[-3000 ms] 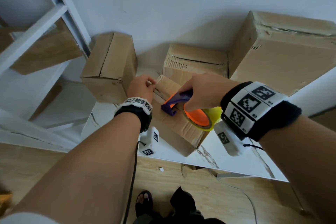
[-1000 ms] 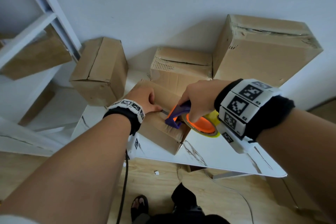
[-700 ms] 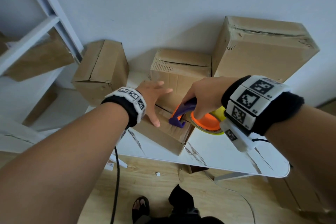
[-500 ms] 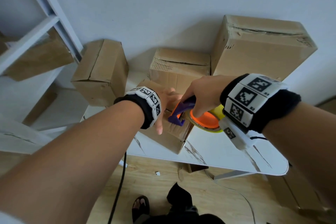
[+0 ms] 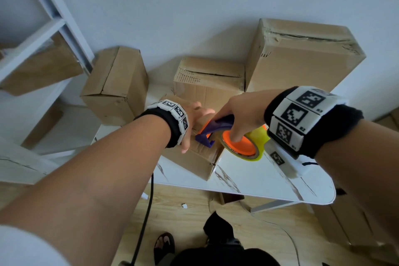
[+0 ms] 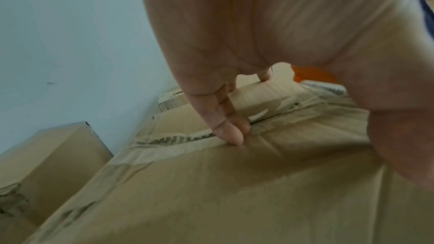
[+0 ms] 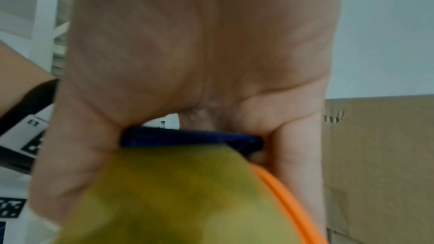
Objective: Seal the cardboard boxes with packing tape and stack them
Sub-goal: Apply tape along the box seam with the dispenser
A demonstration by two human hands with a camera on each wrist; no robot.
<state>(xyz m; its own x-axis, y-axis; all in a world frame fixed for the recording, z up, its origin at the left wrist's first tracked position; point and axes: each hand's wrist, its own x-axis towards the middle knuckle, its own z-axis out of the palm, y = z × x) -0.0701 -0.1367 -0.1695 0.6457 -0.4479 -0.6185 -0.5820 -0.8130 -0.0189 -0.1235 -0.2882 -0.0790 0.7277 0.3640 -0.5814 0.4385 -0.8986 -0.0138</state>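
A small cardboard box (image 5: 190,162) lies on the white table (image 5: 269,183), near its front edge. My left hand (image 5: 194,119) lies flat on the box top, and its straight fingers (image 6: 230,133) press on the taped seam of the box (image 6: 234,192). My right hand (image 5: 241,112) grips a tape dispenser (image 5: 218,134) with a purple handle, an orange hub and a yellow tape roll (image 5: 257,142). The dispenser sits at the box's near right end, just right of my left hand. In the right wrist view the roll (image 7: 187,192) and the handle (image 7: 187,136) fill the lower part of the picture.
Three more cardboard boxes stand against the wall: one at the left (image 5: 116,86), one in the middle (image 5: 207,84), and a large one at the right (image 5: 302,60). A white shelf unit (image 5: 43,34) holding boxes rises at the left. A black cable (image 5: 146,211) hangs to the wooden floor.
My left hand has slid right along the box top to the dispenser, its fingers now flat. The dispenser was drawn to the box's near right end and has stayed there.
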